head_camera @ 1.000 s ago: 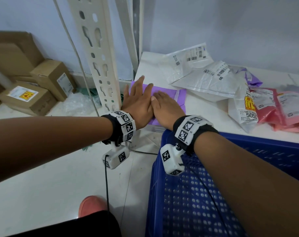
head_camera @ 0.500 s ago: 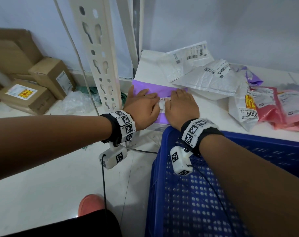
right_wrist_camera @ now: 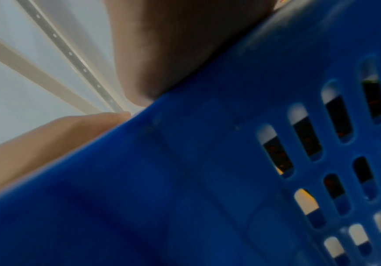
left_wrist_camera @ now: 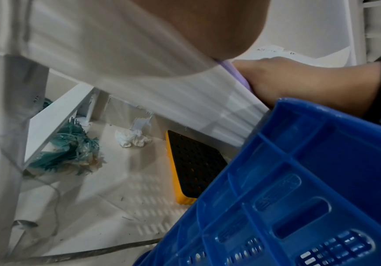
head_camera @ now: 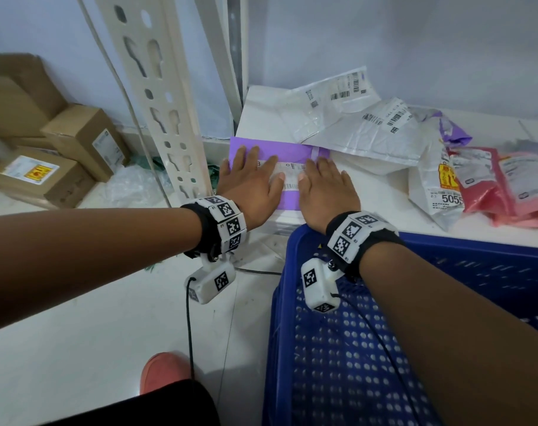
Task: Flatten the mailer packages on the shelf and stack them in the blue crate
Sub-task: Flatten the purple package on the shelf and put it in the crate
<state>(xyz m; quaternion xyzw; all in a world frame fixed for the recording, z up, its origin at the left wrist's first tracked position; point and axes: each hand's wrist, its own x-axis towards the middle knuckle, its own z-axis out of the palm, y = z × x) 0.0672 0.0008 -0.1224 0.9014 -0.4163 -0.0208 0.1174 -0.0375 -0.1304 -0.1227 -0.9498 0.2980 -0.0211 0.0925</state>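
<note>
A purple mailer (head_camera: 287, 153) with a white label lies flat at the front left corner of the white shelf (head_camera: 261, 103). My left hand (head_camera: 251, 175) presses on its left half with straight, spread fingers. My right hand (head_camera: 321, 179) presses flat on its right half, a gap of label showing between the two hands. The blue crate (head_camera: 384, 348) stands below the shelf's front edge, under my right wrist; its floor shows no mailers. The left wrist view shows the mailer's purple edge (left_wrist_camera: 239, 75) over the shelf lip, beside my right hand (left_wrist_camera: 298, 81). The crate wall (right_wrist_camera: 230, 171) fills the right wrist view.
Crumpled white mailers (head_camera: 354, 118), a purple one (head_camera: 452, 130) and pink ones (head_camera: 501, 182) lie further right on the shelf. A perforated white upright (head_camera: 157, 96) stands left of the shelf. Cardboard boxes (head_camera: 61, 155) sit on the floor at left. A yellow-edged black mat (left_wrist_camera: 193, 167) lies under the shelf.
Both hands slid back toward the shelf's front edge, then spread apart sideways with fingers straightened, uncovering the white label between them.
</note>
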